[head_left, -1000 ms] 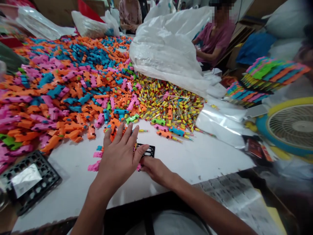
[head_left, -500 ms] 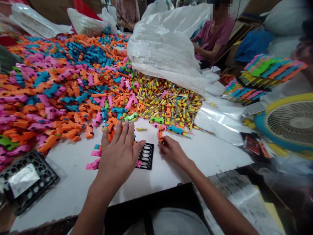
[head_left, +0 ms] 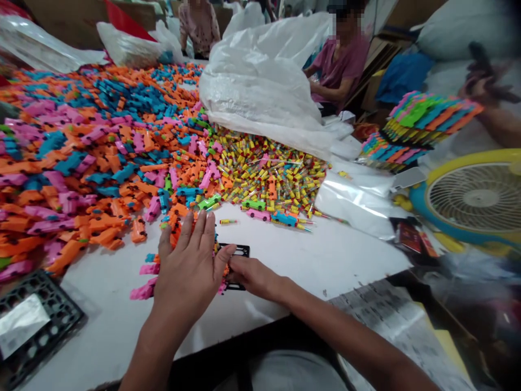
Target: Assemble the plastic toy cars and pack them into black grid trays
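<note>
My left grip (head_left: pixel 189 266) is spread wide, palm down and fingers nearly straight, over a small group of toy cars. Pink toy cars (head_left: pixel 142 289) stick out past its outer edge, with a blue one just above them. Beside my left thumb, a black tray (head_left: pixel 246 248) shows on the table (head_left: pixel 345 255), partly covered by both my hands. My right grip (head_left: pixel 250 275) is at that tray, fingers bent and drawn in close to the left thumb. A bit of orange shows by its fingertips, but I cannot tell whether I am holding it.

Ahead of my left fingers spreads a big heap of orange, pink, blue and green cars (head_left: pixel 101 222). To its right lies a heap of yellow-ended clear pieces (head_left: pixel 244 157), partly under a white plastic bag (head_left: pixel 260 87). At the near edge of that heap are a green car (head_left: pixel 254 205), a pink car (head_left: pixel 257 215) and a blue car (head_left: pixel 285 218). One yellow-ended piece (head_left: pixel 228 221) lies apart, just beyond my hands.

Another black tray (head_left: pixel 61 315) is at far left, a pale sheet (head_left: pixel 24 323) on it.
</note>
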A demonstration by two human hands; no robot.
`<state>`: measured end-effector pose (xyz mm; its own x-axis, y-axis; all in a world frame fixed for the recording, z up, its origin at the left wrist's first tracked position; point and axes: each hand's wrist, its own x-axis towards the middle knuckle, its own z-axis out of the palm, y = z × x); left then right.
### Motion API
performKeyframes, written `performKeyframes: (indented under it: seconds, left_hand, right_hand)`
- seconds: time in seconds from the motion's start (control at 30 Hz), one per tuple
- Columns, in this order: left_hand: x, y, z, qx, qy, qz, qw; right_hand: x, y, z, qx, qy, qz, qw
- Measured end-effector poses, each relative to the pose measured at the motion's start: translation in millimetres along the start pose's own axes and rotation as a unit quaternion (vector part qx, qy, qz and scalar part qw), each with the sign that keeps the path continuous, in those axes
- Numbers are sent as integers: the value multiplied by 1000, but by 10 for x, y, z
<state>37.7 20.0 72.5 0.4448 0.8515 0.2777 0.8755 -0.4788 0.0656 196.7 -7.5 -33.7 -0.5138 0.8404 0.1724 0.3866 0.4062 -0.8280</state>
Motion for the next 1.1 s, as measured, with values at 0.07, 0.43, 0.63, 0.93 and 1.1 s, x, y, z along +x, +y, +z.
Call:
performKeyframes:
  seconds: [0.07, 0.43, 0.63, 0.93, 1.1]
  left_hand:
    - [1, -4, 6, 2, 1, 4, 1000]
    - [2, 2, -30, 10, -12, 5, 1000]
    - [-25, -24, -59, 6, -29, 18, 999]
    - [-33, -67, -38, 15, -10, 72, 997]
    - [-34, -62, -61, 11, -25, 65, 998]
  right_hand:
    - [-86, 50, -159, -24, 65, 30, 997]
    - [-529, 471, -1089, -361, 214, 398, 816]
    - [-574, 417, -1150, -353, 188, 399, 825]
    - [-142, 87, -197, 296, 134, 171, 930]
    - [30, 61, 35, 257, 84, 126, 955]
